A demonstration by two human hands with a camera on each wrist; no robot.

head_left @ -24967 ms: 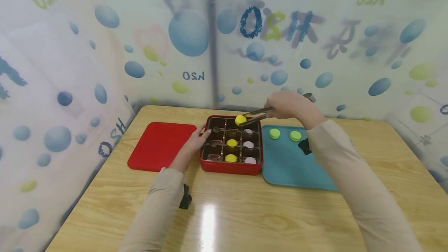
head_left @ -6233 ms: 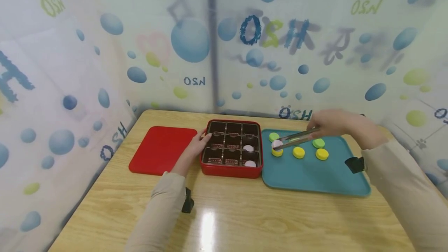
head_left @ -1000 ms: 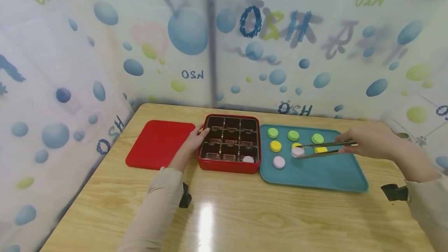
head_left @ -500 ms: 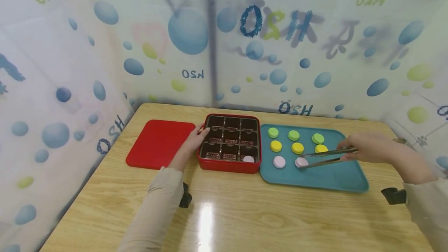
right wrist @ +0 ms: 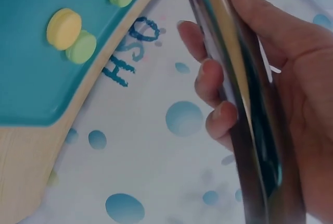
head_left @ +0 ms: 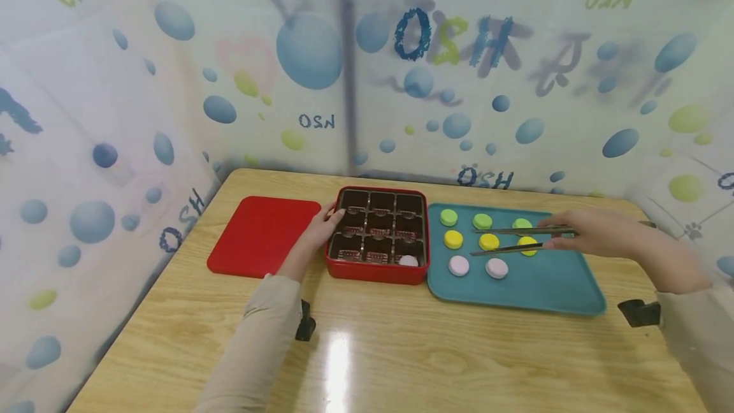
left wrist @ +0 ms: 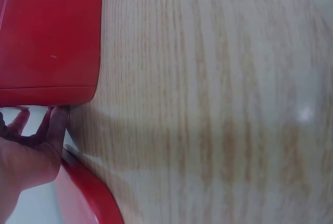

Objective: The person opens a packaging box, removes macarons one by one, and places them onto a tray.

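Note:
My right hand [head_left: 596, 232] grips metal tongs [head_left: 518, 231], also seen close up in the right wrist view. The tongs' arms are spread, with nothing between their tips, over the middle yellow macaron [head_left: 489, 242]. Two pale pink macarons, one left [head_left: 459, 266] and one right [head_left: 496, 268], lie in front on the blue tray [head_left: 550, 292]. My left hand [head_left: 318, 229] rests at the left side of the red box [head_left: 375, 273], fingers against its wall in the left wrist view. One pale pink macaron [head_left: 408, 261] sits in the box's front right compartment.
Behind the pink ones, the tray carries a row of yellow macarons [head_left: 453, 239] and a row of green macarons [head_left: 449, 217]. A flat red lid [head_left: 264, 238] lies left of the box. A patterned wall [head_left: 373, 113] stands behind the wooden table [head_left: 401, 349].
Earlier, yellow and pink macarons went from the box to the tray. Just now the tongs let go of a pink macaron in the front row and moved back from it, opening.

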